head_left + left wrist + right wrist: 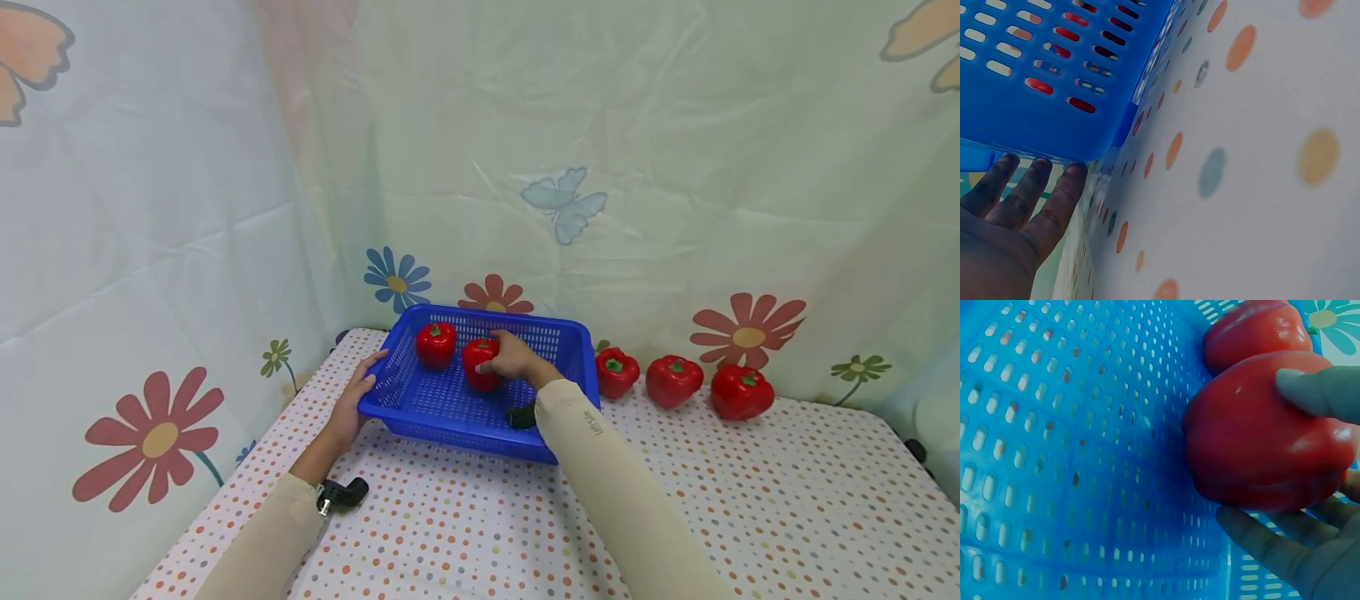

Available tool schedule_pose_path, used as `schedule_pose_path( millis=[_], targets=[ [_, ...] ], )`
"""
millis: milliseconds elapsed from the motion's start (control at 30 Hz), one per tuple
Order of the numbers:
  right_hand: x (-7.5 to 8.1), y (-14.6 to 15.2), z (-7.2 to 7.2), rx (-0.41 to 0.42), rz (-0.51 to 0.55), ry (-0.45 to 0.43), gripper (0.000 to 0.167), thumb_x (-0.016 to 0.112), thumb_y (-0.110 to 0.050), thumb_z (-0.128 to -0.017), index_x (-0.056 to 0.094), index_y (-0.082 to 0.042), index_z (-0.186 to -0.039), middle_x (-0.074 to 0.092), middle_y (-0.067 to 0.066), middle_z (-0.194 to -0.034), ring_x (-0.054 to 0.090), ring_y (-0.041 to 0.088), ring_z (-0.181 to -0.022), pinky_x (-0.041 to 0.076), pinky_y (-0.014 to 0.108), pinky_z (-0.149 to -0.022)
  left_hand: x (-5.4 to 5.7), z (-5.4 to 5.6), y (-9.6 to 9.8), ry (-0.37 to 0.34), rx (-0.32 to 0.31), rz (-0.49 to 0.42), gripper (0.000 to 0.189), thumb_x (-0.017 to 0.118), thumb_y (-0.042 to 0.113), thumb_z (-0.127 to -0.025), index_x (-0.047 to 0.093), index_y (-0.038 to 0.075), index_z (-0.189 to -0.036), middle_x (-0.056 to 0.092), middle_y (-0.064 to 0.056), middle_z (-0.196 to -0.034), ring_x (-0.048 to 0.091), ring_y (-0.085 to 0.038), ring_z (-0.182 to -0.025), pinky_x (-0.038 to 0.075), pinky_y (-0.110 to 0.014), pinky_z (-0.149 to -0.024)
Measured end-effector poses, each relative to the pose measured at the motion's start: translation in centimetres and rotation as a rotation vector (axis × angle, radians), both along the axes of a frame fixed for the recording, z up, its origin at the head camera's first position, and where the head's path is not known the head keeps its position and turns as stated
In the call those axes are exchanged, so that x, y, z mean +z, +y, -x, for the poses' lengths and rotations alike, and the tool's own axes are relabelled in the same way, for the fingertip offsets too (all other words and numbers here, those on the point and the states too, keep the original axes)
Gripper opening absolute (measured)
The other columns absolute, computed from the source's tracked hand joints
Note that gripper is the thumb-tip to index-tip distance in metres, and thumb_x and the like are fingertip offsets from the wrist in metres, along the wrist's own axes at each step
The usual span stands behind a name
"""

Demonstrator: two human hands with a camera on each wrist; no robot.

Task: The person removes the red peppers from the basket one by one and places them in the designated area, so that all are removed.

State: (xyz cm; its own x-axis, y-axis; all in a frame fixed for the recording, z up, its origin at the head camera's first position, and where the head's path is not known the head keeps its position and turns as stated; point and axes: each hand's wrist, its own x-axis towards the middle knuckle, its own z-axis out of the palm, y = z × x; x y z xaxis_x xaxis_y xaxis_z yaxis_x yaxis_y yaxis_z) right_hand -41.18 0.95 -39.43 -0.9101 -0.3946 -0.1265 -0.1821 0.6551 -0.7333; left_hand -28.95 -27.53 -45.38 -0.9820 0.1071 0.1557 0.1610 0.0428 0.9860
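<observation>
Although its right side is hidden by the right grip [512, 357] in the head view, one red pepper [476, 354] is shown pinched between thumb and fingers, inside the blue basket [457, 433]. A second pepper [436, 345], left of that grip, is cut off in the right wrist view. The left grip [349, 406] is laid, fingers straight, against the basket's left rim; only three fingers are shown from the left wrist. Right of the pinching grip, three peppers [673, 383] are set on the worktop [450, 533].
</observation>
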Motion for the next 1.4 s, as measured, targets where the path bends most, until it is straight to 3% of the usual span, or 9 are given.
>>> schedule_pose_path(
  millis=[300,933,1167,1400],
  targets=[
    [0.0,-0.1,0.2,-0.031,0.007,0.004,0.074,0.082,-0.016,-0.079,0.044,-0.001,-0.141,0.055,0.020,-0.134,0.055,0.037,-0.123,0.052,0.048,-0.099,-0.1,0.0,0.1,0.009,0.002,0.004,0.050,0.025,0.033,-0.104,0.024,0.031,-0.154,0.010,-0.008,-0.165,0.023,-0.046,-0.146,0.029,-0.067,-0.111],
    [0.0,0.0,0.0,-0.037,0.022,0.015,0.072,0.082,-0.017,-0.078,0.041,-0.005,-0.137,0.053,0.020,-0.135,0.053,0.038,-0.123,0.051,0.050,-0.100,-0.4,0.2,-0.1,0.007,-0.005,-0.006,0.050,0.026,0.034,-0.104,0.023,0.031,-0.154,0.009,-0.008,-0.165,0.024,-0.045,-0.146,0.030,-0.066,-0.111],
    [0.7,0.4,-0.5,-0.082,0.143,0.035,0.077,0.083,-0.016,-0.078,0.037,-0.004,-0.139,0.049,0.021,-0.139,0.050,0.039,-0.127,0.051,0.051,-0.098,-0.7,0.4,-0.3,0.000,-0.012,-0.012,0.050,0.027,0.035,-0.104,0.023,0.031,-0.154,0.011,-0.008,-0.165,0.026,-0.044,-0.145,0.033,-0.061,-0.110],
    [2.0,1.0,-1.5,-0.080,0.194,0.030,0.080,0.083,-0.024,-0.078,0.035,-0.008,-0.140,0.048,0.018,-0.140,0.050,0.038,-0.128,0.053,0.050,-0.096,-0.8,0.6,-0.4,0.004,-0.010,-0.024,0.051,0.029,0.036,-0.104,0.024,0.028,-0.154,0.013,-0.008,-0.164,0.028,-0.045,-0.144,0.039,-0.053,-0.105]
  ],
)
